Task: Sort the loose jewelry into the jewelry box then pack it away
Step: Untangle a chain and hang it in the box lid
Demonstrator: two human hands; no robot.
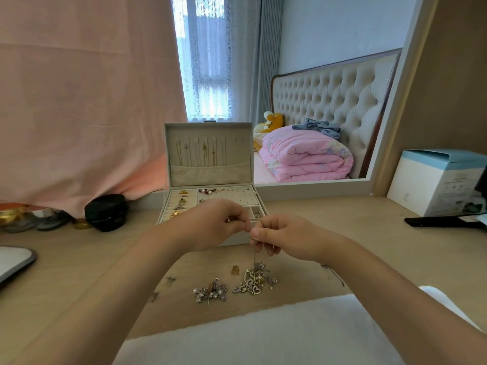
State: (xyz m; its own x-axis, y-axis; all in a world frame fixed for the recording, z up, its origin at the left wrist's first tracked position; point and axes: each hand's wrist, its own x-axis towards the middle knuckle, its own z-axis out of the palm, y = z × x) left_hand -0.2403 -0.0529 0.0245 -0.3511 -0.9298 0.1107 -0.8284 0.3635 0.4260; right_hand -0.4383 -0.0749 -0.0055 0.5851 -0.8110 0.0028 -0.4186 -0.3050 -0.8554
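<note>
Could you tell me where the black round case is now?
Head view, left side: the black round case sits on the desk just left of the open jewelry box, below the pink cloth.

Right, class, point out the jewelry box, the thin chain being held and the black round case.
jewelry box [210, 171]: head view, lid pocket.
thin chain [254, 256]: head view, hanging stretch.
black round case [106, 210]: head view, its top.

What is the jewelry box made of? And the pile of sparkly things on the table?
The jewelry box looks lined with soft beige fabric, matte and velvety; its white shell may be faux leather. The pile looks like silver-toned metal with pearly beads, since it glints; real or fake, I cannot tell. The thin chain hanging above it looks metal too.
</note>
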